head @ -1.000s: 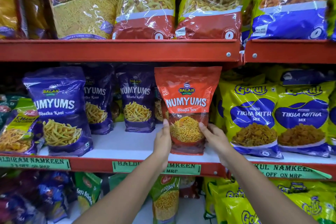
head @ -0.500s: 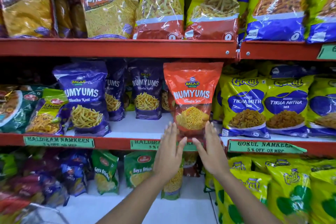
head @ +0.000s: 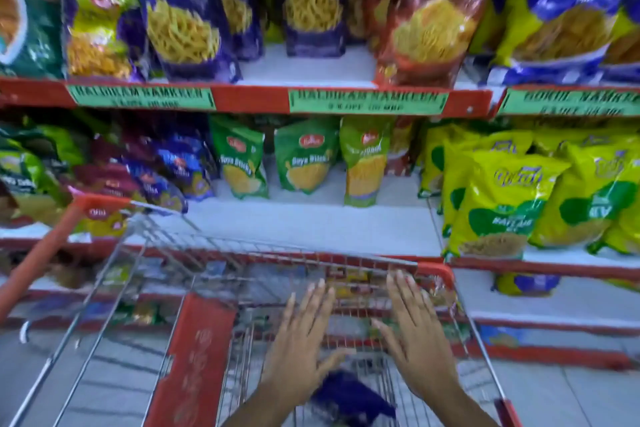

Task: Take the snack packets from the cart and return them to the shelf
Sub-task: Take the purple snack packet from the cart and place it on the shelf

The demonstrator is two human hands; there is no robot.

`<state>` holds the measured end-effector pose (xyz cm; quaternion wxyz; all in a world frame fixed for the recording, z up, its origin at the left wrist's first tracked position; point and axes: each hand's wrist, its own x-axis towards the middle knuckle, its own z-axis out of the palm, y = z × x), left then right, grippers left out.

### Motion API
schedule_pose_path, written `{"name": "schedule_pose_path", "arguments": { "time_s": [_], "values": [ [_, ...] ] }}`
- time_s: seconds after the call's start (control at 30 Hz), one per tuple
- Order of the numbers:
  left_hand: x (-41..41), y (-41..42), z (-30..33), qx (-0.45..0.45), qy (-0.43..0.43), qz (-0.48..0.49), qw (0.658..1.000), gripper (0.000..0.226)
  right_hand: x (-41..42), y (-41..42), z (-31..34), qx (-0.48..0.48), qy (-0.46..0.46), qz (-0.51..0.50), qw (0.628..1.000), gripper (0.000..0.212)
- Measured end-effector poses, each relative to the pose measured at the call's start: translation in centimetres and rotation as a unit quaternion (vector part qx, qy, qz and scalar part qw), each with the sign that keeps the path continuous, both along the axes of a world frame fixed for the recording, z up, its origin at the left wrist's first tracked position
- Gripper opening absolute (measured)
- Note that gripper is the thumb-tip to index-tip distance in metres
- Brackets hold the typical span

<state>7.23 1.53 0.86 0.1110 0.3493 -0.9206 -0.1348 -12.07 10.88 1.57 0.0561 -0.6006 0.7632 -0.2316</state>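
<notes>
The orange Numyums packet [head: 429,21] stands upright on the white middle shelf [head: 304,69], apart from both hands. A wire cart [head: 242,263] with red trim sits below, in front of the shelves. My left hand [head: 301,340] and my right hand [head: 415,333] hover over the cart's basket, fingers spread, holding nothing. A dark blue packet [head: 349,399] lies at the bottom of the cart, just under my hands, blurred and partly hidden by the left wrist.
Purple Numyums packets [head: 183,14] stand left of the orange one, yellow-blue packets [head: 568,10] to its right. Green soya stick packets [head: 242,163] and yellow-green packets [head: 498,204] fill the lower shelf. The cart's red handle [head: 45,253] runs along the left.
Both hands let go of the orange packet, left standing on the shelf, and dropped down over the cart. The view tilted downward, bringing the cart into sight.
</notes>
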Motion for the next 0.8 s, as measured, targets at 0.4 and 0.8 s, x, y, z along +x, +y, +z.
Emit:
{"name": "schedule_pose_path", "arguments": {
  "time_s": [0.4, 0.8],
  "values": [
    [5.5, 1.4, -6.6, 0.242, 0.073, 0.089, 0.963, 0.030, 2.6, 3.9, -6.1, 0.242, -0.185, 0.009, 0.952, 0.047],
    [2.4, -3.1, -12.4, 0.499, 0.319, 0.300, 0.748, 0.023, 1.7, -0.4, -11.4, 0.068, -0.557, -0.249, 0.789, 0.033]
  ]
}}
